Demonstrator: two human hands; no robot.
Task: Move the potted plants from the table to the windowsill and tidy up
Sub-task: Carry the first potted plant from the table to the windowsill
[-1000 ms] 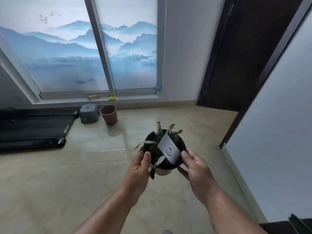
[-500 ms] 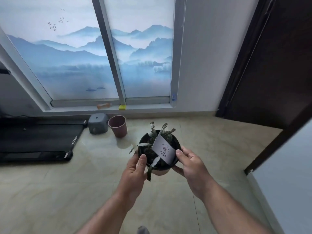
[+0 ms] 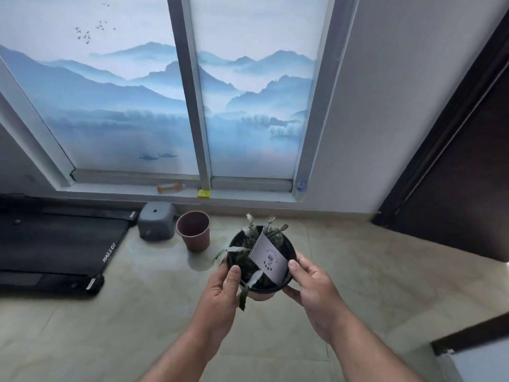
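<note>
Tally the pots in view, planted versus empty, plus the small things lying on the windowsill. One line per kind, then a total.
Planted pot: 1, held in both hands
Empty pot: 1, on the floor
Sill items: 3, an orange object, a yellow tag, a bottle
Total: 5

Floor [image 3: 358, 271]: pale stone-look tile, polished, glossy w/ soft reflections. Potted plant [image 3: 261, 260]: black plastic pot, smooth, slight sheen; leaves dull grey-green, limp, matt. Card [image 3: 268, 259] stuck in it: paper, matt grey w/ printed mark. Empty pot [image 3: 193, 231] on floor: reddish-brown plastic, matt. Stool [image 3: 157, 220] beside it: grey plastic, smooth. Treadmill [image 3: 55, 244]: black, belt matt & lightly textured, trim glossier. Window [image 3: 110, 106] panes covered in frosted film, printed misty mountains; frame looks like brushed metal, satin. Windowsill [image 3: 248, 195]: pale, smooth. Door [image 3: 454, 188]: dark wood, low sheen. Wall [image 3: 385, 78]: painted, matt.
</note>
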